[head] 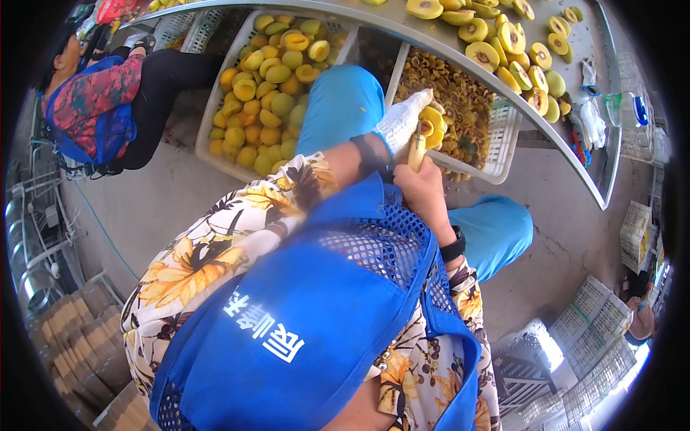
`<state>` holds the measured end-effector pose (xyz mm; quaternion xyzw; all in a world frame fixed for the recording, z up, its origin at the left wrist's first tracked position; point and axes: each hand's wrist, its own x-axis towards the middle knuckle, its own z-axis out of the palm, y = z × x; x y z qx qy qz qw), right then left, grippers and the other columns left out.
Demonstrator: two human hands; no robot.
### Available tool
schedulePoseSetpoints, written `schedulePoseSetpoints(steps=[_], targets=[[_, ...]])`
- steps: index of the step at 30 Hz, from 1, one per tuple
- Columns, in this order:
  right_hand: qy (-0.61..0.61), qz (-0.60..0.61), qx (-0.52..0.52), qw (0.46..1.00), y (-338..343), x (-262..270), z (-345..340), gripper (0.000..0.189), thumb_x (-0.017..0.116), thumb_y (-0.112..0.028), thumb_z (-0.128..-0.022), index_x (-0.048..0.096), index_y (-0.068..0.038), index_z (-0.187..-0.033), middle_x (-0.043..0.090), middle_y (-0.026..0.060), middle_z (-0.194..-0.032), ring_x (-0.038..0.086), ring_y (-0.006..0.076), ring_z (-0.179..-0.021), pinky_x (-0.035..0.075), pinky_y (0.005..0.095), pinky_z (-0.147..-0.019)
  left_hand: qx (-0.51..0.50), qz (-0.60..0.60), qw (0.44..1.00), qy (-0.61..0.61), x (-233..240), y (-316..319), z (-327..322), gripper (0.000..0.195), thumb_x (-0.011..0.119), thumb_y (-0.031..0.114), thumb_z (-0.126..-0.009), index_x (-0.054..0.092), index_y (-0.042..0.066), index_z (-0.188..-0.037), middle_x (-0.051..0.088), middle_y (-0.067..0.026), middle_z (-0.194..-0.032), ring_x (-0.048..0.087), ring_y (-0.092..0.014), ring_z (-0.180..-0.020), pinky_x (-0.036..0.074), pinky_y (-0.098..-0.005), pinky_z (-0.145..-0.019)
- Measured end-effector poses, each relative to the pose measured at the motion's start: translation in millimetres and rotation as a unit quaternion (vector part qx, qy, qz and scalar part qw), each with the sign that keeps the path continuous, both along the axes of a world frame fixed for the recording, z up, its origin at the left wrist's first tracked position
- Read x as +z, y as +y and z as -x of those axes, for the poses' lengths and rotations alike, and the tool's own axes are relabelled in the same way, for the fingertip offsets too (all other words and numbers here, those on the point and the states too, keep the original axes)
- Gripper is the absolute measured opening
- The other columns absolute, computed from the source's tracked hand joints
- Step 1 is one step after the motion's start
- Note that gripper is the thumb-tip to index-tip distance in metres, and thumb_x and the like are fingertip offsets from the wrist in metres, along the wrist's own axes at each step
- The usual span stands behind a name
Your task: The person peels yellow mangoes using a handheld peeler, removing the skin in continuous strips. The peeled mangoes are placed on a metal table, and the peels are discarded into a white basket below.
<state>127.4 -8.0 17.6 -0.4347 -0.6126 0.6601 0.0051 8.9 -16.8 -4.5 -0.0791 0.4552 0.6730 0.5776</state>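
A halved yellow peach (433,129) is held in my left hand (401,123), which wears a white knitted glove. My bare right hand (421,186) grips the pale handle (416,153) of a small pitting tool. The thin metal end of the tool rests at the cut face of the fruit, though its exact shape is hard to make out. Both hands are over the near side of a white plastic crate (498,153) filled with brown and yellow peach pits and scraps (450,91). Between my legs and the crate, the hands nearly meet.
Left of my knee, a white crate (207,141) holds peach halves (259,108). Ahead curves a metal table (585,48) with cut peaches (511,40) and a clear plastic container (620,109). A person (97,108) sits at left. Stacked crates (590,318) and cardboard (81,328) stand behind.
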Motion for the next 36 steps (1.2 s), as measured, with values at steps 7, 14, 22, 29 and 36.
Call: schedulePoseSetpoints(steps=[7,14,22,29,36], targets=[[0.035,-0.016,-0.001,0.999,5,-8,-7,0.019,0.055,-0.012,-0.074,0.052,0.004,-0.084,0.056,0.0057,-0.067,0.051,0.0146,-0.055,0.043,0.0297,-0.052,0.025,-0.028,0.998,-0.053,0,3,0,0.036,0.054,0.040,-0.088,0.059,0.005,-0.086,0.062,-0.0118,-0.074,0.059,-0.022,-0.060,0.052,-0.0349,-0.052],[-0.065,-0.235,0.056,0.968,7,-4,-2,0.016,0.058,-0.012,-0.077,0.048,-0.001,-0.083,0.051,0.0019,-0.063,0.047,0.0120,-0.048,0.038,0.0260,-0.045,0.058,-0.053,0.986,0.146,2,5,-5,0.036,0.054,0.039,-0.089,0.060,0.004,-0.085,0.060,-0.0101,-0.070,0.058,-0.021,-0.058,0.050,-0.0312,-0.053],[0.080,0.302,-0.046,0.949,15,19,-12,0.010,0.055,-0.009,-0.083,0.045,-0.008,-0.086,0.040,-0.0039,-0.061,0.034,0.0029,-0.043,0.028,0.0176,-0.038,0.001,-0.039,0.996,0.076,2,-2,-2,0.043,0.050,0.046,-0.089,0.059,0.004,-0.086,0.061,-0.0133,-0.071,0.058,-0.025,-0.057,0.051,-0.0355,-0.053],[0.129,0.153,-0.055,0.978,-1,-10,-4,0.008,0.055,-0.008,-0.081,0.048,-0.006,-0.084,0.047,-0.0018,-0.065,0.038,0.0034,-0.047,0.030,0.0186,-0.041,-0.056,-0.090,0.987,-0.123,-18,7,11,0.035,0.050,0.039,-0.090,0.056,0.005,-0.088,0.062,-0.0158,-0.075,0.059,-0.030,-0.061,0.051,-0.0376,-0.054],[0.106,0.192,-0.030,0.975,1,-23,-7,0.011,0.055,-0.007,-0.080,0.050,-0.005,-0.090,0.049,-0.0022,-0.066,0.042,0.0055,-0.047,0.035,0.0215,-0.040,-0.064,0.006,0.996,-0.059,-30,4,11,0.035,0.050,0.037,-0.089,0.058,0.003,-0.085,0.061,-0.0135,-0.071,0.059,-0.024,-0.060,0.052,-0.0363,-0.054]])
